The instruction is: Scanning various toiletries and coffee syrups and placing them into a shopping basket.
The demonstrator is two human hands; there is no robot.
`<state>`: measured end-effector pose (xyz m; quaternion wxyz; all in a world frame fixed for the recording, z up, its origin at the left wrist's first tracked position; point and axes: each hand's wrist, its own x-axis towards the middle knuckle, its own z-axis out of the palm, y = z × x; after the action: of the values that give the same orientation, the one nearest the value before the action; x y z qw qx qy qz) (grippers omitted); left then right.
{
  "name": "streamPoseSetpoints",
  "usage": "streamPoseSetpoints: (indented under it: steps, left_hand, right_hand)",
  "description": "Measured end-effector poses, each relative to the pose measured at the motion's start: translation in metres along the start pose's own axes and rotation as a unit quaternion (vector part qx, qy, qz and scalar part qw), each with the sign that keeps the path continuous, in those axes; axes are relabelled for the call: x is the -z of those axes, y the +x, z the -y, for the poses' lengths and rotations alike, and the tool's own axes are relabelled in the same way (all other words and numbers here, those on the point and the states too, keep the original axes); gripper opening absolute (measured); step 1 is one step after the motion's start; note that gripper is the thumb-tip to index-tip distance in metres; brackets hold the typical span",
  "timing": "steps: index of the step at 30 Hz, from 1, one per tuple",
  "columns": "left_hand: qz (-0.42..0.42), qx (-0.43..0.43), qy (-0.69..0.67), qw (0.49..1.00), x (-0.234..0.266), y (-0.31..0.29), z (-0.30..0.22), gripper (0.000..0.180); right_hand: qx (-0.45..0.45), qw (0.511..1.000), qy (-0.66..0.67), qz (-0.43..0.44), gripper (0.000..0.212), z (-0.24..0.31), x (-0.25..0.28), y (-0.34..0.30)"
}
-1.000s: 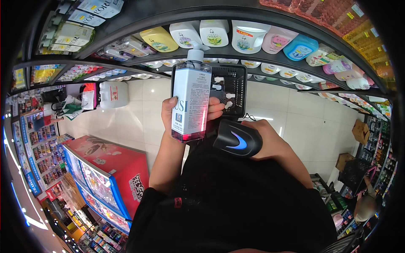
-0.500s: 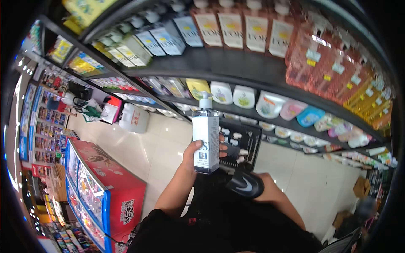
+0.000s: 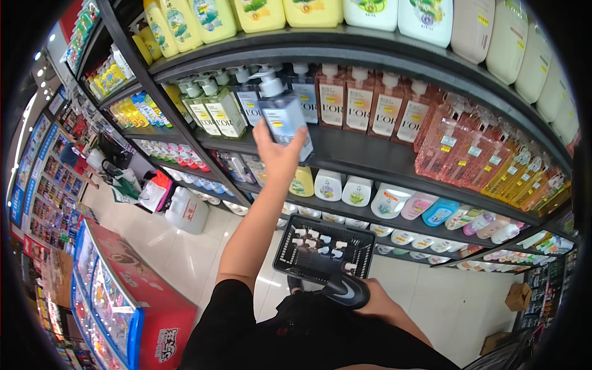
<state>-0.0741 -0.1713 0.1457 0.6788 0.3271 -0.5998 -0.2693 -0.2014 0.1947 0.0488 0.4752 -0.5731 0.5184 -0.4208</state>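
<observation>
My left hand is raised to the middle shelf and grips a grey-blue pump bottle with a white pump head. The bottle is upright at the shelf's front edge, beside similar pump bottles on its left and amber ones on its right. My right hand stays low near my waist, closed on a black handheld scanner with a blue stripe. A black shopping basket holding several white bottles sits on the floor under the scanner.
Shelves curve overhead with yellow jugs on top and pink bottles at right. Below run white and pastel tubs. A red freezer chest stands at lower left. A large white jug and a cardboard box rest on the tiled floor.
My left hand has lifted the pump bottle from in front of my chest up to the middle shelf. The view has tilted upward. The right hand keeps the scanner low.
</observation>
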Motion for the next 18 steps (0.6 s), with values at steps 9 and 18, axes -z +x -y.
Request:
streamPoseSetpoints:
  steps: [9,18]
  left_hand:
    - [-0.076,-0.149,0.138,0.976,-0.036,0.005,0.026,0.080]
    - [0.021,-0.060,0.116,0.991,-0.041,0.006,0.039,0.020]
  right_hand:
    - [-0.105,0.993,0.010,-0.060,0.050,0.005,-0.019,-0.011]
    - [-0.085,0.994,-0.043,-0.057,0.047,0.007,-0.022,0.009]
